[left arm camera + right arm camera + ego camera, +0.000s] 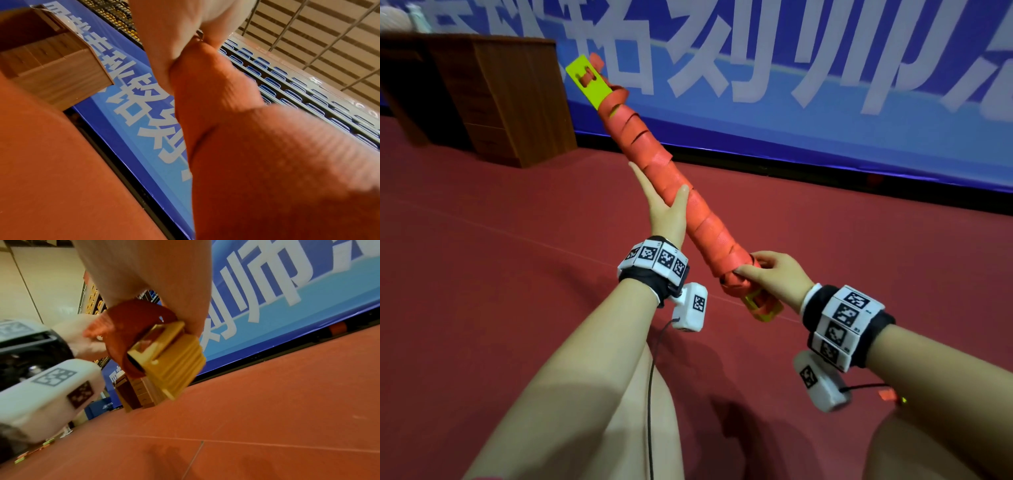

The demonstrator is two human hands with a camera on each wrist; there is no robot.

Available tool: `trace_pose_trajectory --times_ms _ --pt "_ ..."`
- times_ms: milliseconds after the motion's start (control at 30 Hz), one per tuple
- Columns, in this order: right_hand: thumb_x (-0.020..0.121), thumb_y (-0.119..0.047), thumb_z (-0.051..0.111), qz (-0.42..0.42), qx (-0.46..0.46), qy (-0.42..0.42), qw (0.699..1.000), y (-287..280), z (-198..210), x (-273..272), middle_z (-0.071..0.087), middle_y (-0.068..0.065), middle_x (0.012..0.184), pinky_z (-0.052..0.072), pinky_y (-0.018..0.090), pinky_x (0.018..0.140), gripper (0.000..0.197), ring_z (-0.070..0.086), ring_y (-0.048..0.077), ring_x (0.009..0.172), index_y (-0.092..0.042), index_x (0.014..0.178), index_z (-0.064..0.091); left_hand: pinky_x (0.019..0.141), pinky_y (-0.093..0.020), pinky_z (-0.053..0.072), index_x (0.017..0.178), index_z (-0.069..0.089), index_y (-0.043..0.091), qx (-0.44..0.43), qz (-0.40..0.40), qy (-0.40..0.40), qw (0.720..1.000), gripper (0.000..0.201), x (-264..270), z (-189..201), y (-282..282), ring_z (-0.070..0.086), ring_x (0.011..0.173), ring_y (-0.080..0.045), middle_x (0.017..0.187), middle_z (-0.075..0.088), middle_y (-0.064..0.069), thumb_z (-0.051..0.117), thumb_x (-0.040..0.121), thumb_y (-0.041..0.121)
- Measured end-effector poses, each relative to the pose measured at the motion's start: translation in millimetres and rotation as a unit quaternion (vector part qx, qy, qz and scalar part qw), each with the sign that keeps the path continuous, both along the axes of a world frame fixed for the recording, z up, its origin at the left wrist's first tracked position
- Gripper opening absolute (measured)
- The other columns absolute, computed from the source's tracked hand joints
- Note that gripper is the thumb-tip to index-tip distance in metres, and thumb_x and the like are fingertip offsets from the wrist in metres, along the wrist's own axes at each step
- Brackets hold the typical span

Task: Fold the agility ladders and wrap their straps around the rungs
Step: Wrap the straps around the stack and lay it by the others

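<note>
The right hand (774, 274) pinches the strap (736, 277) at the near, lower end of the folded ladder bundle (681, 192), held tilted above the red floor (482, 240). Farther up, the left hand (666, 205) cradles its middle, fingers straight, thumb pressing. Yellow rungs (589, 82) protrude before the blue banner (825, 85).

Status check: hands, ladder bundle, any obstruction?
Left hand supports wrapped bundle mid-length. Right hand pinches strap at near end. Nothing in the way.
</note>
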State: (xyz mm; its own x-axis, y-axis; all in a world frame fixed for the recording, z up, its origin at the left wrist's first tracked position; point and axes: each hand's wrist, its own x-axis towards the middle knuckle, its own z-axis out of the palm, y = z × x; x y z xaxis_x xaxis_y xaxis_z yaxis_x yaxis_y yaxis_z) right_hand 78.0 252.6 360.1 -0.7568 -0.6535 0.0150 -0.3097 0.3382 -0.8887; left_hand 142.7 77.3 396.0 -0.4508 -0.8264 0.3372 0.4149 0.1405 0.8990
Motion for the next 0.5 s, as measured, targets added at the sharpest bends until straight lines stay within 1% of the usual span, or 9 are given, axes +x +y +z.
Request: trace_pose_trajectory --times_ms 67,100,167,233,300,333,367,433,500 --pt "0.083 -0.029 0.072 -0.023 -0.038 -0.029 0.999 -1 1 8 0.069 0.001 0.094 0.051 0.023 0.056 0.035 0.064 0.009 0.064 -0.022 0.115 0.063 0.118 -0.031 0.024 0.154 -0.005 0.033 -0.021 0.033 0.007 0.999 0.088 -3 0 -3 0.030 0.143 -0.014 0.162 0.015 -0.002 0.055 0.093 0.011" --pt "0.084 -0.030 0.072 -0.025 -0.058 -0.036 0.997 0 2 11 0.066 0.001 0.103 0.051 0.022 0.057 0.041 0.064 0.008 0.069 -0.023 0.122 0.058 0.117 -0.028 0.024 0.155 -0.004 0.031 -0.022 0.046 0.010 0.999 0.087 -4 1 -4 0.029 0.144 -0.014 0.162 0.015 -0.002 0.054 0.094 0.010" --pt "0.086 -0.030 0.069 -0.001 -0.083 -0.029 0.996 4 4 14 0.059 0.001 0.120 0.050 0.019 0.070 0.050 0.063 0.009 0.092 -0.024 0.132 0.050 0.115 -0.022 0.023 0.156 -0.002 0.027 -0.019 0.074 0.008 0.997 0.084 -4 1 -10 0.027 0.144 -0.014 0.162 0.015 -0.003 0.052 0.095 0.008" --pt "0.086 -0.024 0.069 0.053 -0.085 -0.013 0.995 10 5 14 0.053 -0.001 0.129 0.046 0.020 0.086 0.060 0.056 0.011 0.113 -0.025 0.140 0.042 0.109 -0.007 0.020 0.156 -0.001 0.024 -0.024 0.092 0.009 0.995 0.082 -4 -1 -15 0.024 0.145 -0.015 0.162 0.013 -0.005 0.051 0.095 0.006" --pt "0.082 -0.020 0.074 0.106 -0.030 0.053 0.993 15 2 12 0.050 -0.002 0.136 0.043 0.020 0.096 0.078 0.052 0.010 0.121 -0.026 0.147 0.032 0.098 0.005 0.017 0.156 0.000 0.022 -0.040 0.102 0.006 0.994 0.080 -1 -3 -16 0.021 0.145 -0.014 0.162 0.012 -0.006 0.049 0.095 0.003" --pt "0.081 -0.020 0.075 0.124 0.014 0.106 0.986 15 0 11 0.048 -0.001 0.140 0.039 0.019 0.100 0.084 0.050 0.011 0.124 -0.025 0.150 0.027 0.098 0.004 0.017 0.156 0.001 0.022 -0.044 0.102 0.004 0.994 0.080 0 -3 -16 0.021 0.145 -0.014 0.162 0.012 -0.006 0.049 0.095 0.004" --pt "0.083 -0.021 0.074 0.136 0.054 0.153 0.977 14 -1 11 0.047 0.000 0.142 0.035 0.017 0.102 0.085 0.047 0.011 0.128 -0.022 0.151 0.023 0.102 0.000 0.018 0.156 0.001 0.023 -0.046 0.099 0.002 0.994 0.080 0 -4 -16 0.021 0.146 -0.014 0.162 0.012 -0.005 0.049 0.095 0.004" --pt "0.091 -0.024 0.064 0.144 0.102 0.201 0.963 11 -1 13 0.051 0.002 0.140 0.033 0.016 0.099 0.071 0.048 0.014 0.128 -0.016 0.151 0.026 0.109 -0.011 0.020 0.156 0.003 0.025 -0.056 0.095 -0.006 0.994 0.080 2 -4 -15 0.023 0.144 -0.011 0.162 0.014 -0.004 0.050 0.095 0.006" --pt "0.099 -0.023 0.050 0.154 0.107 0.224 0.956 9 2 11 0.063 0.005 0.124 0.039 0.022 0.092 0.043 0.058 0.017 0.113 -0.013 0.141 0.046 0.107 -0.012 0.021 0.156 0.005 0.026 -0.067 0.093 -0.017 0.993 0.079 3 -4 -12 0.025 0.140 -0.008 0.160 0.018 -0.003 0.051 0.095 0.005"
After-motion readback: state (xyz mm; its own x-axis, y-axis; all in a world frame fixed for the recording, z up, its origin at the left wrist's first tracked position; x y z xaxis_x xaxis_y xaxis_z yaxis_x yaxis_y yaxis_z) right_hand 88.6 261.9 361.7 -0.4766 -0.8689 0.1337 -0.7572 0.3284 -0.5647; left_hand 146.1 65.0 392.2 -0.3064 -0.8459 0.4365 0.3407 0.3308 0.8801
